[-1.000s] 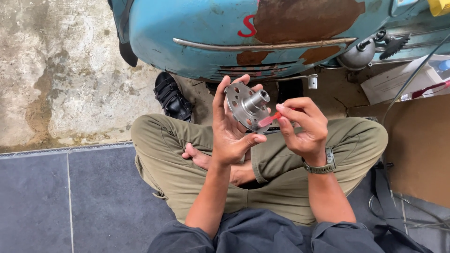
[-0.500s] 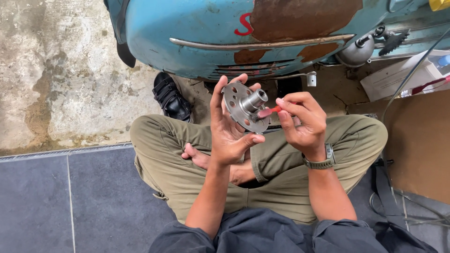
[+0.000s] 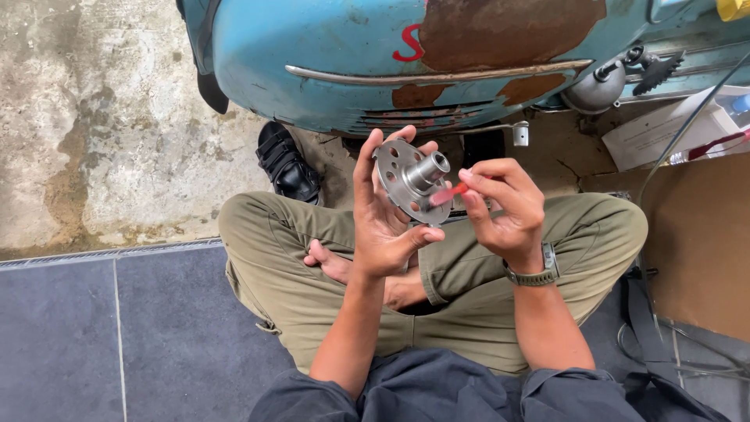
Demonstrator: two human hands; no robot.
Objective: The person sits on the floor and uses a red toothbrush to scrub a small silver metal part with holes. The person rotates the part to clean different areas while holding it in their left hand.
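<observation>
left hand (image 3: 383,219) grips metal hub (image 3: 410,178) | right hand (image 3: 504,207) pinches red tool (image 3: 449,193) against it

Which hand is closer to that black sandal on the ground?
Left. The left hand, holding the metal hub, is just right of the black sandal; the right hand is farther right, beyond the hub.

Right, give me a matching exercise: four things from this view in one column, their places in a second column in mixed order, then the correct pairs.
Things:
1. round grey metal hub with holes and a centre sleeve
2. thin red-tipped tool
3. black strapped sandal
4. dark wristwatch

Places:
A. on the concrete beside the rusty blue vehicle body
B. gripped in the left hand
C. around the right wrist
D. pinched in the right hand, tip at the hub

Pairs: 1-B, 2-D, 3-A, 4-C
</observation>
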